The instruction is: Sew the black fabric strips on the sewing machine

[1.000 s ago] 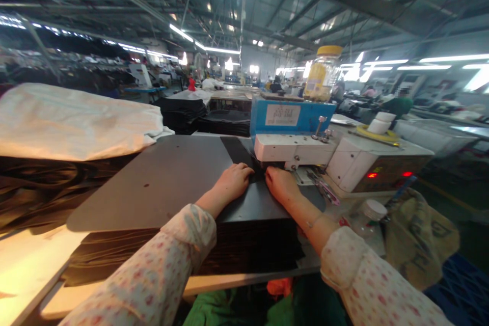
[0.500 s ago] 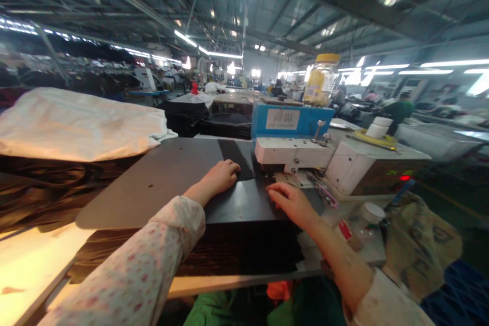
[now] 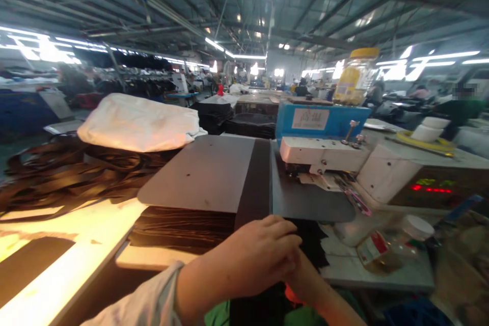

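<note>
A long black strip point(image 3: 256, 178) lies across the grey work plate point(image 3: 206, 173), running from beside the white machine head point(image 3: 324, 153) to the plate's near edge. My left hand point(image 3: 260, 257) is at the strip's near end, fingers curled over it at the front of the plate. My right hand is almost wholly hidden under the left; only its wrist and forearm point(image 3: 307, 282) show, so its fingers cannot be seen. A stack of black pieces point(image 3: 179, 226) sits under the plate.
A white bag point(image 3: 141, 122) rests on a heap of dark straps point(image 3: 64, 178) to the left. A blue box point(image 3: 317, 119) and a yellow-lidded jar point(image 3: 353, 79) stand behind the machine. A plastic bottle point(image 3: 385, 244) lies at right. People work at the benches behind.
Both hands have drawn back from the machine head to the plate's near edge. The strip now lies straight along the plate. The view has swung left.
</note>
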Tool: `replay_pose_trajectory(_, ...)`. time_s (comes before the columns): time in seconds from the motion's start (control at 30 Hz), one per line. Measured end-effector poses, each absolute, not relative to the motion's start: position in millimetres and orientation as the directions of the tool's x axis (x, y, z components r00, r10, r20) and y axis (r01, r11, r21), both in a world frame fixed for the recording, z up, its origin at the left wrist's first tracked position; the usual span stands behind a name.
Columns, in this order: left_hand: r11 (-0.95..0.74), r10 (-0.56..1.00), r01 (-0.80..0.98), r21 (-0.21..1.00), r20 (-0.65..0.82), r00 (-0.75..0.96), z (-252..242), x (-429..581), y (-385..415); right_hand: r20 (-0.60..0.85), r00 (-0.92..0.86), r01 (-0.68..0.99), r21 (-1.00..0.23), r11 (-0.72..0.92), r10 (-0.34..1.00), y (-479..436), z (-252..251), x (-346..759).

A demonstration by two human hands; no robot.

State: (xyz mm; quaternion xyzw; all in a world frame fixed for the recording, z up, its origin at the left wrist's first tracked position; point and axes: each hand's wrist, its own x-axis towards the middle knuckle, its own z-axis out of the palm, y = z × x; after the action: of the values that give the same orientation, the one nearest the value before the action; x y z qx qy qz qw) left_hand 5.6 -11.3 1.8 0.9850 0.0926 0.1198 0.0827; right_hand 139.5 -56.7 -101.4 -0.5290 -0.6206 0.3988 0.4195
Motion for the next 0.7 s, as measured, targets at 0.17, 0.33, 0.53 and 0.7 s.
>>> replay_pose_trajectory(0.17, -0.904, 0.382, 0.378, -0.198, 0.021, 0.924, -17.2, -24.5, -13.5, -0.065, -0.365, 0.685, -0.694, 0.221, 0.929, -84.7, -107.2, 158.2)
replay_pose_trajectory(0.33, -0.628, 0.769, 0.765, -0.143, 0.039, 0.638, -8.6, -118.0, 21.8, -0.17, -0.242, 0.823, -0.558, 0.11, 0.955, -87.5, -118.7, 199.1)
replay_pose_trajectory(0.53, -0.508, 0.841, 0.856, 0.096, 0.273, 0.468, -50.8, -225.8, 55.6, 0.187, -0.135, 0.905, -0.377, 0.198, 0.973, -63.2, -148.1, 203.4)
replay_pose_trajectory(0.7, -0.461, 0.832, 0.874, 0.154, 0.416, 0.365, -90.9, -232.7, 88.7, 0.444, -0.187, 0.938, -0.183, 0.294, 0.876, -26.7, -169.1, 194.9)
